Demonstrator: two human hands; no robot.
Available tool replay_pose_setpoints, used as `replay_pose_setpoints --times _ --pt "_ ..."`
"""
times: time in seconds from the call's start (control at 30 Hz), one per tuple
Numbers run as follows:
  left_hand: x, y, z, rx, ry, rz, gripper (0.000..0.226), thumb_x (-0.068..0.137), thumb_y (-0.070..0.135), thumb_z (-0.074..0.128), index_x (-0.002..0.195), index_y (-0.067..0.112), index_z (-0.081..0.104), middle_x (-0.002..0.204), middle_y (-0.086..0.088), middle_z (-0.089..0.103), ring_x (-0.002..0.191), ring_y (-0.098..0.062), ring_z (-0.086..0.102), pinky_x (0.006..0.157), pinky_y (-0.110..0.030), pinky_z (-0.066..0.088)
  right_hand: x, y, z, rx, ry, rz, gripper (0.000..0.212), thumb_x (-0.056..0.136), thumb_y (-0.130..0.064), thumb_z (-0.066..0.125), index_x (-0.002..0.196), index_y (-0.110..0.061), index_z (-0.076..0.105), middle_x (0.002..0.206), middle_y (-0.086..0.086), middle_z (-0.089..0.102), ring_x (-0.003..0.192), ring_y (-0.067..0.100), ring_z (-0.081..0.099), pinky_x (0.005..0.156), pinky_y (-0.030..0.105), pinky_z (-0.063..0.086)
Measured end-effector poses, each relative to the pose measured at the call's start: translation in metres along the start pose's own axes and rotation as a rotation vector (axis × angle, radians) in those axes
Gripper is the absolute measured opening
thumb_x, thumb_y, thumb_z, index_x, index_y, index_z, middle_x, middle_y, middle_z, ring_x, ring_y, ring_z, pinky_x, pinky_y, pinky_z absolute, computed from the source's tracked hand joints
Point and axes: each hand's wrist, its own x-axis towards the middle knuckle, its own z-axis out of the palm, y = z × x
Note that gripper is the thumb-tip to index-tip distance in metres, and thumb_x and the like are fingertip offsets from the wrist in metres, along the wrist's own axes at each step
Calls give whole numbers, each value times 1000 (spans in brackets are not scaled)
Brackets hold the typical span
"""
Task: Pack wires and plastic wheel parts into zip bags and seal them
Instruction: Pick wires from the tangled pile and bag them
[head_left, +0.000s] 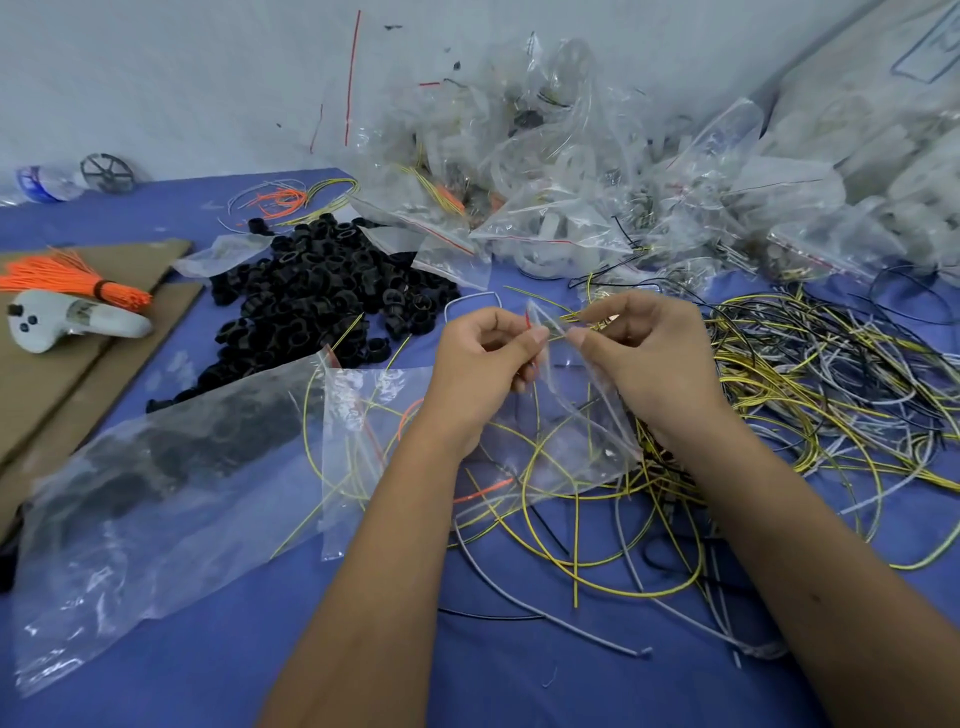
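Above the wires (810, 374): left hand (480, 358), right hand (644, 348), fingertips pinching zip bag (566, 415) mouth

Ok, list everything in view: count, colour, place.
small clear zip bag: one, centre, pinched open by both hands
black plastic wheel parts: a heap, centre left
loose wires: a tangle, yellow, grey, black, right
filled clear zip bags: a pile, rear
orange wire bundle: one, on brown cardboard, left
white handheld controller: one, left
blue table cover: one
hands: left hand, right hand
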Motion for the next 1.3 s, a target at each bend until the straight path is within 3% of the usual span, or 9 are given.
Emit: replay_pose_setpoints --times 0.17,0.37,0.53,0.63,0.7,0.8,1.0,1.17,1.3 --pt "1 7 -12 -136 14 -8 20 92 -4 67 78 10 65 54 1 59 45 -8 48 42 -16 36 2 2 -8 -355 147 -206 16 81 -14 79 89 -19 66 62 -7 61 57 8 56 63 31 47" --pt "-2 10 -5 -143 159 83 21 93 -2 68 78 11 61 56 0 61 42 -11 47 41 -20 34 -4 -12 -1 -573 -45 -684 21 74 -1 79 85 -13 66 85 -4 61 86 22 51 77 33 42" --pt "-4 12 1 -105 193 131 23 92 -1 68 77 13 59 54 2 58 41 -10 44 42 -19 35 -9 -17 4 -567 -345 -676 16 75 -3 82 84 -15 75 74 -16 59 71 -2 43 70 21 39" --pt "-6 14 3 -134 159 151 23 92 0 69 77 14 59 54 3 57 43 -9 44 42 -18 35 -11 -17 4 -597 -434 -547 11 82 -27 81 89 -21 76 69 -20 59 64 -2 48 67 26 43" --pt "-8 16 4 -168 118 160 23 91 1 70 77 16 60 55 2 57 45 -9 47 42 -18 36 -11 -14 3 -670 -405 -476 34 81 -59 69 94 -28 73 80 -15 72 69 4 60 67 25 44" --pt "-10 19 4 -195 72 172 20 88 4 71 78 16 60 55 1 58 44 -9 48 42 -18 36 -10 -14 4 -778 -358 -532 52 76 -75 61 96 -28 68 81 -8 73 75 24 67 66 31 43" --pt "-11 20 4 -123 123 213 16 91 7 73 81 12 61 60 0 61 49 -10 53 48 -21 41 -12 -12 8 -874 -450 -508 83 64 -95 45 115 -31 56 110 -14 65 110 14 57 97 43 36" --pt "-13 16 8 189 102 330 35 88 40 74 82 10 58 72 -12 59 67 -29 53 64 -36 45 -14 -13 12 -869 -340 -539 53 81 -66 41 99 -23 67 98 -9 69 95 21 58 86 40 34" --pt "-13 18 4 150 219 362 38 96 51 49 81 17 56 76 6 56 72 -11 50 68 -27 41 -10 -11 8 -557 -326 -539 11 84 -18 65 87 -17 75 75 -4 71 73 21 66 69 22 44"
